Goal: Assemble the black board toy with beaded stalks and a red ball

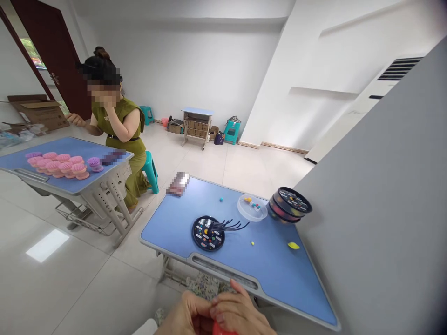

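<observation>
At the bottom edge, in front of the blue desk, my left hand (186, 314) and my right hand (242, 314) meet with bent fingers around a smooth red thing (223, 329). Most of it is covered, so its kind cannot be made out. Beyond them on the desk (279, 274) is a round black base (206, 244) printed with planets, with several thin curved black arms (230, 226) reaching right. A small yellow ball (253, 243), a blue ball (221, 199) and a yellow lemon-shaped piece (294, 245) lie around it.
A clear shallow dish (249, 215) holds small coloured pieces beside stacked round black-rimmed containers (289, 204). A blurred flat item (178, 184) lies at the far left corner. Left, a person in green (131, 125) sits by another desk (73, 182) with pink brushes (64, 166). A grey surface rises at right.
</observation>
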Tool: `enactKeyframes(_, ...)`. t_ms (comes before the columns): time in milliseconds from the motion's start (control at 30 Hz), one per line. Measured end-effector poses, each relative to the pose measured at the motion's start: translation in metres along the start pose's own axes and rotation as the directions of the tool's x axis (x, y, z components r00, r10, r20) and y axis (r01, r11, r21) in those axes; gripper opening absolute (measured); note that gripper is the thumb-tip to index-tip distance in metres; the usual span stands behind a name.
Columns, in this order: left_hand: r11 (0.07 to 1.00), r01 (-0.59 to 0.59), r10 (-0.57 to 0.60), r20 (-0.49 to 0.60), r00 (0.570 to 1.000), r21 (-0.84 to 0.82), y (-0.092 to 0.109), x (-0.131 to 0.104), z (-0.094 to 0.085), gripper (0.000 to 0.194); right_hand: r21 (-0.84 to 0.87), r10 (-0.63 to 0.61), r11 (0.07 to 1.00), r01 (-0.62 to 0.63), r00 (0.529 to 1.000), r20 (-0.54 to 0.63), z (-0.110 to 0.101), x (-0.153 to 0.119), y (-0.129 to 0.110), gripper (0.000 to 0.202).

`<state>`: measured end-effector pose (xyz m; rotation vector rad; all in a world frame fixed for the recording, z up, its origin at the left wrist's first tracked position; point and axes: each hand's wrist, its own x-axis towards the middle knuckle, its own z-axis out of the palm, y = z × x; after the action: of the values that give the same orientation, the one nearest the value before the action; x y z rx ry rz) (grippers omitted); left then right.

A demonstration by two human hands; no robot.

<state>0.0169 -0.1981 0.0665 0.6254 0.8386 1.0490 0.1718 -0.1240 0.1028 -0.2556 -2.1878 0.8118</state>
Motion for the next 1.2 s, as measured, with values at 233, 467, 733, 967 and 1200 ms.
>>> enactKeyframes(233,0.995,-0.099,0.098,-0.012,0.995,-0.024,0.005,0.005,0.005,0.052,0.016,0.058,0.998,-0.057,0.997,-0.059,0.008,-0.002,0.009,0.04)
enactKeyframes(467,0.978,-0.186,0.19,0.038,0.981,-0.088,0.008,0.018,0.003,0.069,-0.245,0.111,0.96,-0.133,0.988,-0.105,0.02,-0.018,0.021,0.07)
enactKeyframes(733,0.955,-0.158,0.142,0.081,0.987,0.251,0.034,0.01,0.012,0.041,-0.548,0.097,0.832,-0.08,0.995,0.001,0.015,-0.027,0.022,0.064)
enactKeyframes(967,0.606,-0.216,0.254,0.072,0.965,0.765,0.02,0.009,0.007,0.065,-0.732,0.124,0.667,-0.139,0.989,-0.075,0.02,-0.026,0.015,0.043)
enactKeyframes(1200,0.581,-0.369,0.399,0.142,0.906,0.725,0.005,0.007,-0.015,0.061,-0.575,0.043,0.803,-0.159,0.977,-0.21,0.035,-0.023,0.016,0.05)
